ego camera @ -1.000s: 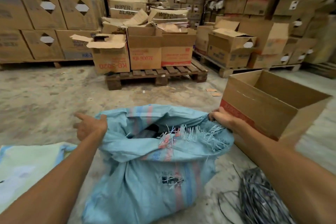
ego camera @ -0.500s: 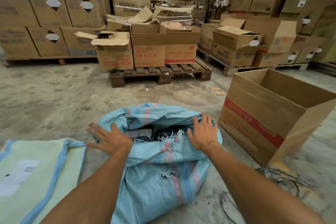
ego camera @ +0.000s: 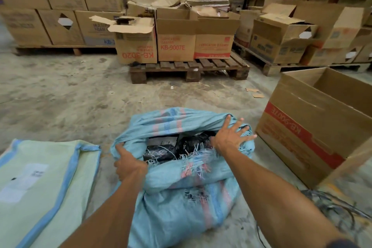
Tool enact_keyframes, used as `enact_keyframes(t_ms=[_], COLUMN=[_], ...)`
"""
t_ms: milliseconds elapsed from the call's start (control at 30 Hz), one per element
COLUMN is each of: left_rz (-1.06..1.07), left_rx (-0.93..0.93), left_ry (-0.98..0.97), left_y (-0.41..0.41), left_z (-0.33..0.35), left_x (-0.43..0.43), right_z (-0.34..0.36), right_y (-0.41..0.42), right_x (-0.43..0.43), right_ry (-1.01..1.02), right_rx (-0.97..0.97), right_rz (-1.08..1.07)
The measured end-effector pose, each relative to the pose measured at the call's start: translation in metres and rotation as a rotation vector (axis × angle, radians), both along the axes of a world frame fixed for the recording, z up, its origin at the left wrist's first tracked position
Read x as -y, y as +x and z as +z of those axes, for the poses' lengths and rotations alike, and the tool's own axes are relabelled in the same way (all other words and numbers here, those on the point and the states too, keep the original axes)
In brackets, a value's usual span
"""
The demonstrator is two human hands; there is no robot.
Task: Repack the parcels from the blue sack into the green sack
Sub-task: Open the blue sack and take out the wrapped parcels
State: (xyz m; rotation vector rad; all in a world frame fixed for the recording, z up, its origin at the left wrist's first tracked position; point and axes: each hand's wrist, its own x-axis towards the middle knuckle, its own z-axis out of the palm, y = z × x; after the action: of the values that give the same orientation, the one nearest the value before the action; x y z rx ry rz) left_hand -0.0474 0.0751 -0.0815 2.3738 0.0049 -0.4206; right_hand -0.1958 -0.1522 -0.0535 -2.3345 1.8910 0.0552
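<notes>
— On the concrete floor (ego camera: 80,96), where does the blue sack (ego camera: 181,211) stand?
— Right before the person, with its frayed mouth open. Black-wrapped parcels (ego camera: 161,152) lie inside it.
— And the hands?
— The left hand (ego camera: 128,165) grips the sack's left rim, fingers curled into the cloth. The right hand (ego camera: 229,137) lies flat on the right rim, fingers spread and straight.
— The green sack (ego camera: 40,187)?
— Flat on the floor, just left of the blue sack. An open KB-9007E carton (ego camera: 312,137) stands to its right.
</notes>
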Motion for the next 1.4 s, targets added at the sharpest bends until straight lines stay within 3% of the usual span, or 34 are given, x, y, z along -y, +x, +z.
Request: enact_keyframes(t_ms=[100,167,233,267,333,433,500,633,700,833,967,1033,1100,1233,1400], left_rz=[-0.077,-0.013,0.022,-0.025,-0.162,-0.478,-0.707,-0.783,-0.761,-0.675,-0.571,-0.486,-0.476,-0.525,-0.589], left_rx=[-0.076,-0.183,-0.205,-0.114,0.286,0.937,1.139,0.928,0.848,0.617,0.260,-0.025,-0.252,-0.405,-0.507], left_ry=[-0.087,-0.183,-0.112,0.079,0.383,0.407,0.365,0.463,0.455,0.179,-0.033,-0.281,-0.378,-0.204,-0.126], left_y=[0.010,0.021,0.031,0.032,0.031,0.035,0.043,0.054,0.058,0.061,0.055,0.051,0.054,0.092,0.089], left_z=[0.006,0.015,0.023,0.027,0.026,0.014,0.012,0.017,0.021,0.032,0.047,0.056,0.068,0.084,0.077], left_x=[-0.010,-0.006,0.003,0.006,0.014,0.032,0.050,0.085,0.094,0.103,0.102,0.099,0.092,0.071,0.064], right_z=[-0.021,-0.032,-0.036,-0.036,-0.034,-0.042,-0.048,-0.044,-0.050,-0.055,-0.039,-0.033,-0.019,0.024,0.018], right_y=[-0.001,-0.007,-0.013,-0.016,-0.023,-0.034,-0.041,-0.057,-0.065,-0.065,-0.059,-0.053,-0.053,-0.101,-0.138], right_x=[-0.003,-0.010,-0.018,-0.021,-0.027,-0.034,-0.034,-0.021,-0.013,-0.002,-0.019,-0.017,-0.004,0.026,0.040], right_ry=[0.079,0.076,0.052,0.050,0.059,0.130,0.147,0.127,0.238,0.398,0.280,0.233,0.392,1.049,1.199], right_rx=[0.049,0.081,0.097,0.102,0.115,0.145,0.186,0.353,0.447,0.759,0.717,0.743,0.873,1.081,1.086], right_rz=[-0.033,-0.038,-0.060,-0.091,-0.176,-0.255,-0.231,-0.266,-0.249,-0.230,-0.183,-0.211,-0.271,-0.316,-0.322])
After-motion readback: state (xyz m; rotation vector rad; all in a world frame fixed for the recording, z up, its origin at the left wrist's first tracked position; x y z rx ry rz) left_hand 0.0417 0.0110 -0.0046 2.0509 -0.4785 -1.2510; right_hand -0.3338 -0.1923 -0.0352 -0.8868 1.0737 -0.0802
